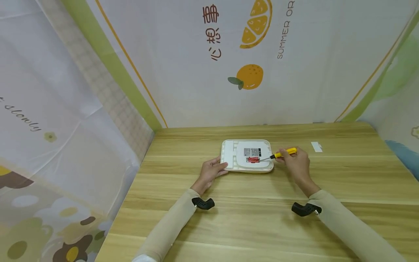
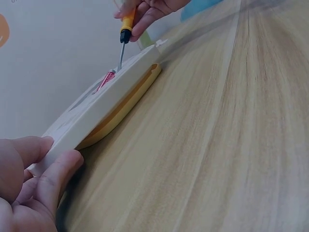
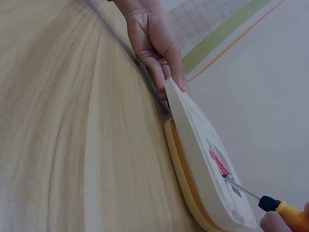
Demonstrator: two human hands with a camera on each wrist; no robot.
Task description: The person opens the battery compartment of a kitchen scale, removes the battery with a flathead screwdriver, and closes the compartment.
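A flat white device (image 1: 247, 155) lies face down on the wooden table (image 1: 248, 218), with red batteries (image 1: 252, 159) showing in its open compartment. My left hand (image 1: 212, 171) holds its left edge, fingers (image 3: 166, 77) on the rim. My right hand (image 1: 294, 162) grips a yellow-handled screwdriver (image 1: 284, 153); its metal tip touches the batteries (image 2: 107, 79). The left wrist view shows the device (image 2: 106, 104) edge-on, with the screwdriver (image 2: 124, 36) coming down onto it. In the right wrist view the screwdriver (image 3: 270, 208) reaches the batteries (image 3: 218, 164).
A small white cover piece (image 1: 316, 146) lies on the table to the right of the device. Printed fabric walls (image 1: 209, 62) enclose the table at the back and on both sides. Bare wood stretches in front of my hands.
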